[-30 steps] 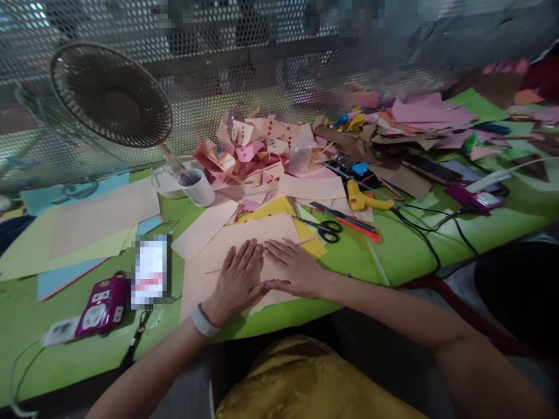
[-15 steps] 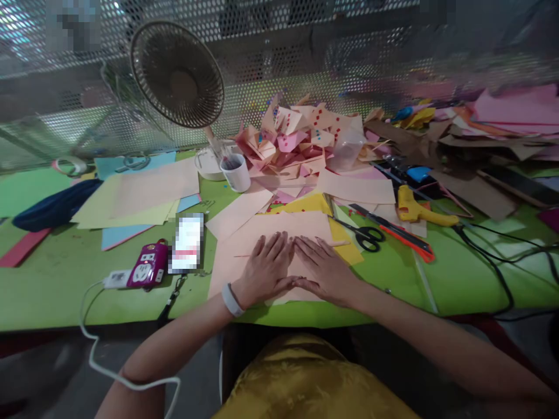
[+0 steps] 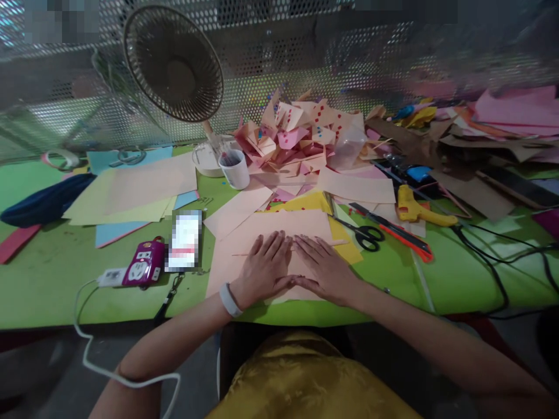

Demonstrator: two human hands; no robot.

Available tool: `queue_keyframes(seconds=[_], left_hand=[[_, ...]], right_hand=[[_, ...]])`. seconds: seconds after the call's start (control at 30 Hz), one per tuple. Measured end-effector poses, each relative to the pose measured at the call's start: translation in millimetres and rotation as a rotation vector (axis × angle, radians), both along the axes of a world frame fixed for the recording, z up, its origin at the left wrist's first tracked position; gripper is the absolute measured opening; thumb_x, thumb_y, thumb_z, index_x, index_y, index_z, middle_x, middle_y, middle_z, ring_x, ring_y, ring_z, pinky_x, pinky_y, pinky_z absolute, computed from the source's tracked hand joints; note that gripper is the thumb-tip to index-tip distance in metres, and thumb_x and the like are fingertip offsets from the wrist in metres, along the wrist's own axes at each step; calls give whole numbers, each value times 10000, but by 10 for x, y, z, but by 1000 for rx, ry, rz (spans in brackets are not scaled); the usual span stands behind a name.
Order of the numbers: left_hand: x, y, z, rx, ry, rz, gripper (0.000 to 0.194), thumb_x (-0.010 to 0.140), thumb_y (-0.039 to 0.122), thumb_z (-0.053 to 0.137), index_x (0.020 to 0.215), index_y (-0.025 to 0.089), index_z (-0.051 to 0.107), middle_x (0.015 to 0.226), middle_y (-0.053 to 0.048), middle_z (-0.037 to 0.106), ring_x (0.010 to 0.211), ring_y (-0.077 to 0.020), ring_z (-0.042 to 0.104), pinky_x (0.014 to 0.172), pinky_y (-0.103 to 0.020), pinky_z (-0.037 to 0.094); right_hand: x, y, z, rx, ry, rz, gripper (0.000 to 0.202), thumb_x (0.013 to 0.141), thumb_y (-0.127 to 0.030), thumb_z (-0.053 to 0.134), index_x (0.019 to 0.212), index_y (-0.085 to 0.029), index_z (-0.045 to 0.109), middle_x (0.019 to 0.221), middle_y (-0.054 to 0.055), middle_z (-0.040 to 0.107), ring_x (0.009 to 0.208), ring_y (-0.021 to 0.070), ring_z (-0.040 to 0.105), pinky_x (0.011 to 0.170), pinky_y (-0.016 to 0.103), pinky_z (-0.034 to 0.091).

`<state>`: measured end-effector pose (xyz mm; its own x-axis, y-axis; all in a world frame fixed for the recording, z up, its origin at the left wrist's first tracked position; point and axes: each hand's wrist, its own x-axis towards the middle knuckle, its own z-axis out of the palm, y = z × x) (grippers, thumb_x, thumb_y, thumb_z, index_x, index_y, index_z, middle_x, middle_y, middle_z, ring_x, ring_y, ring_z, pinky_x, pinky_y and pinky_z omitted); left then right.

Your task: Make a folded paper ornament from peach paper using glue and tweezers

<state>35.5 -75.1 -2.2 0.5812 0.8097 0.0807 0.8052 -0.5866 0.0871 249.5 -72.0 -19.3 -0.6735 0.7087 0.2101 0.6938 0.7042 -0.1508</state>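
Note:
A peach paper sheet point(image 3: 227, 270) lies on the green table before me. Both palms are flat on it, side by side, thumbs meeting. My left hand point(image 3: 267, 267), with a white band at the wrist, has its fingers stretched out. My right hand point(image 3: 325, 269) also lies flat, fingers extended. A thin rolled paper stick point(image 3: 339, 242) passes under the fingers, its ends showing on either side. Yellow paper point(image 3: 349, 252) sticks out beneath the sheet. To the right are black scissors point(image 3: 367, 234) and a red and black cutter point(image 3: 393, 231).
A fan point(image 3: 181, 75) and a white cup point(image 3: 236, 170) stand at the back, beside heaped paper scraps point(image 3: 297, 134). On the left are a phone point(image 3: 185, 241), a purple power socket point(image 3: 146, 265) and stacked sheets point(image 3: 144, 186). A yellow glue gun point(image 3: 419, 210) with cables lies right.
The view has shifted slightly. Both hands stay flat on the paper, with no other clear movement.

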Motion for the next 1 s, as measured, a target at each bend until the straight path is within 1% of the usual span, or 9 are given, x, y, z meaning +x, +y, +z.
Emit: queue_keyframes(seconds=[0.17, 0.3, 0.43, 0.57, 0.7, 0.83, 1.0], left_hand=[[1, -23, -1, 9, -4, 4, 833, 909, 680, 273, 1497, 90, 307, 1568, -176, 287, 1460, -302, 232, 1176, -483, 127], [8, -59, 17, 10, -3, 51, 807, 901, 674, 319, 1511, 147, 297, 1560, -185, 302, 1444, -346, 248, 1151, -546, 137], [9, -73, 48, -14, 2, 80, 798, 888, 686, 341, 1513, 191, 303, 1553, -186, 311, 1436, -377, 245, 1125, -590, 142], [9, -82, 31, -21, 13, 81, 813, 888, 693, 328, 1519, 181, 285, 1567, -196, 273, 1442, -389, 221, 1117, -615, 132], [11, -96, -11, 0, 11, 86, 814, 892, 691, 310, 1529, 187, 259, 1577, -189, 252, 1449, -393, 192, 1118, -641, 94], [23, -107, -20, 5, 23, 97, 814, 893, 690, 312, 1535, 194, 240, 1581, -187, 243, 1449, -396, 192, 1115, -661, 81], [33, -105, -8, 20, 28, 87, 807, 903, 673, 319, 1536, 179, 236, 1584, -200, 227, 1457, -395, 181, 1113, -668, 85]], right_hand=[[4, 6, 14, -31, -21, 11, 743, 961, -599, 320, 1482, -71, 348, 1538, 175, 341, 1444, 284, 282, 1179, 513, 240], [3, 4, 28, -42, -11, 9, 716, 963, -575, 341, 1504, -106, 316, 1540, 165, 342, 1449, 275, 273, 1180, 511, 239], [-2, 1, 40, -40, -36, 8, 715, 968, -582, 313, 1481, -86, 355, 1546, 160, 331, 1448, 272, 274, 1183, 500, 236], [-1, 2, 43, -36, -53, 8, 725, 968, -587, 302, 1468, -67, 371, 1547, 164, 328, 1446, 279, 276, 1185, 496, 227], [4, 2, 33, -44, -39, 19, 718, 965, -577, 331, 1487, -83, 341, 1551, 169, 318, 1449, 281, 270, 1185, 503, 226], [1, 0, 29, -46, -26, 11, 726, 960, -580, 349, 1509, -107, 302, 1549, 164, 324, 1453, 273, 263, 1184, 509, 230], [-13, 0, 87, -69, -21, 2, 755, 947, -622, 338, 1493, -100, 337, 1545, 162, 335, 1449, 275, 272, 1188, 501, 225]])
